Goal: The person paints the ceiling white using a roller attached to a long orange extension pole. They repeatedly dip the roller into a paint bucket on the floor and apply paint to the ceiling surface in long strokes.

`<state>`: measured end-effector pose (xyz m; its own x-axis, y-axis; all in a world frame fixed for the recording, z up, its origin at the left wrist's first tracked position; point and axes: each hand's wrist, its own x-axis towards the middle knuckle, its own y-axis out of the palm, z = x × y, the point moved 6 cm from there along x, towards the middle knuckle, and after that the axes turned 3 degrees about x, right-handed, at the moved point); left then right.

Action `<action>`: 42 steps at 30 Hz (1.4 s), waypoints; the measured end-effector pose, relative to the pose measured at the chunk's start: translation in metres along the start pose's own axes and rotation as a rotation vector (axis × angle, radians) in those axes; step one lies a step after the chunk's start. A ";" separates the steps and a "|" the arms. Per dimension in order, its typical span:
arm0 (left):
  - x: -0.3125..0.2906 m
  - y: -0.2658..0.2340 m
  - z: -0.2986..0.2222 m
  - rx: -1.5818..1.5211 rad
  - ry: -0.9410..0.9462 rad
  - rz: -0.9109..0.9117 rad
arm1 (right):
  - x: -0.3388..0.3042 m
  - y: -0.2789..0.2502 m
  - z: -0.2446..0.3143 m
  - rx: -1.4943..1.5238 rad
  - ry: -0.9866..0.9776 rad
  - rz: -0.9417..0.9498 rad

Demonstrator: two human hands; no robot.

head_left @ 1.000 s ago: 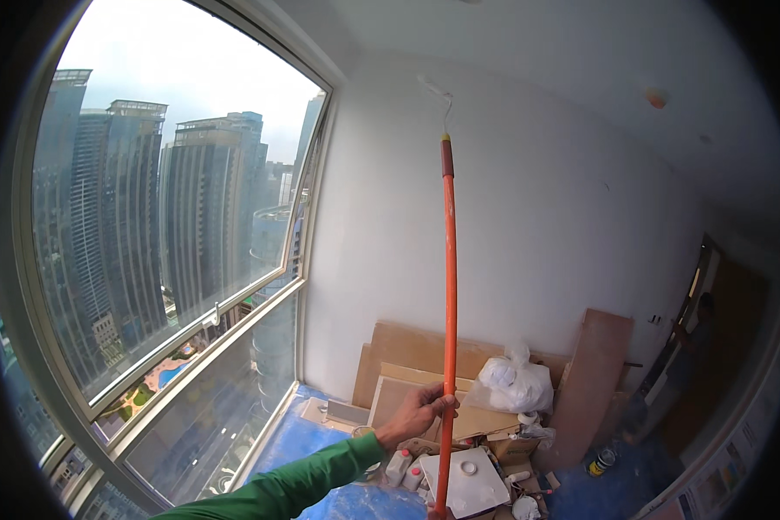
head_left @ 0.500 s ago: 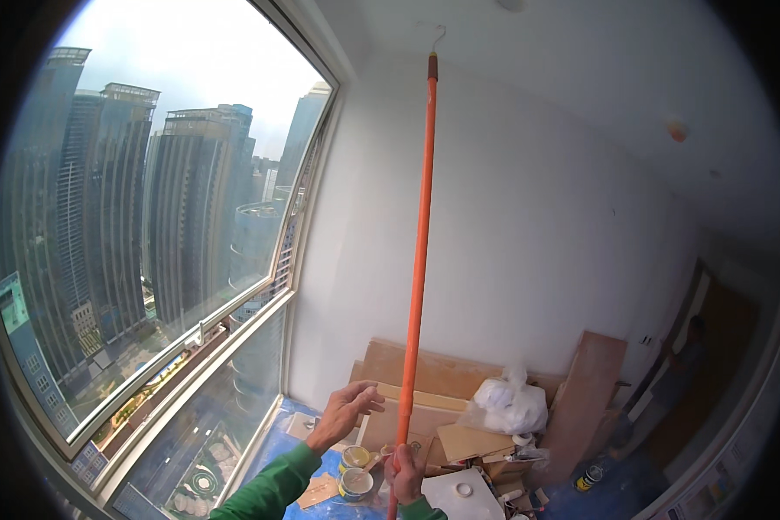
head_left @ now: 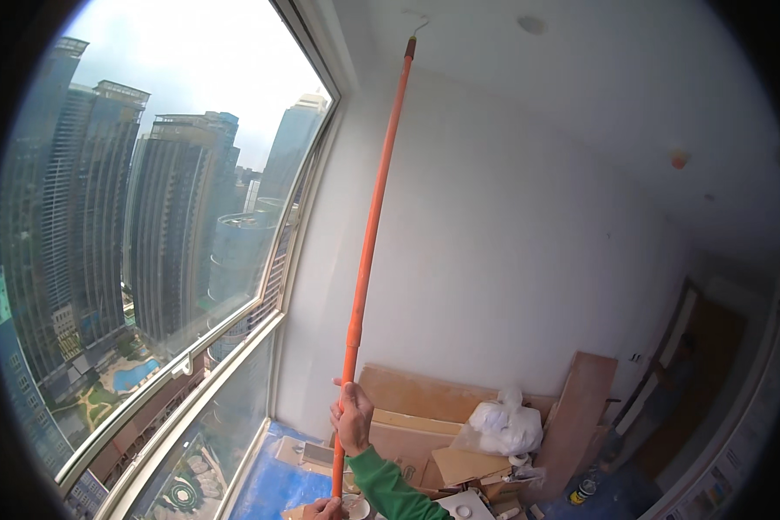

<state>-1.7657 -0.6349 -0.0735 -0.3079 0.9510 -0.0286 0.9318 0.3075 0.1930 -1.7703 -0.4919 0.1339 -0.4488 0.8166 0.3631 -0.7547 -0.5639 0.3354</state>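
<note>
A long orange extension pole [head_left: 376,204] rises from the lower edge to the ceiling, leaning slightly right at its top. A bent wire frame [head_left: 420,26], like a paint roller's, sits at its tip by the ceiling; the roller itself is hard to make out. My right hand [head_left: 353,419], in a green sleeve, is wrapped round the pole below its joint. Lower down, at the picture's bottom edge, my left hand [head_left: 323,510] grips the pole's lower part; much of that hand is cut off.
A large window [head_left: 182,364] with towers outside runs along the left. Wooden boards [head_left: 589,390], cardboard [head_left: 468,466] and a white plastic bag [head_left: 503,425] lie against the far wall. Blue sheeting [head_left: 277,485] covers the floor. A person [head_left: 667,390] stands by the doorway at right.
My right hand has moved up the pole and left. My left hand, open and off the pole before, now holds it low down. The pole has shifted left, its lower part most.
</note>
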 end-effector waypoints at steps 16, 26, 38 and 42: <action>0.053 -0.140 0.001 -0.072 0.136 -0.164 | 0.066 0.141 -0.019 -0.014 -0.090 -0.022; 0.094 -0.161 -0.040 -0.150 0.203 -0.186 | 0.121 0.151 -0.028 -0.014 -0.085 -0.049; 0.168 -0.152 -0.091 -0.134 0.182 -0.216 | 0.219 0.134 -0.026 -0.023 -0.089 -0.062; 0.191 -0.151 -0.108 -0.146 0.192 -0.218 | 0.250 0.133 -0.024 -0.001 -0.081 -0.070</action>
<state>-1.9860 -0.5034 -0.0027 -0.5409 0.8354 0.0979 0.8067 0.4824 0.3414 -1.9937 -0.3601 0.2486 -0.3550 0.8413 0.4077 -0.7833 -0.5057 0.3616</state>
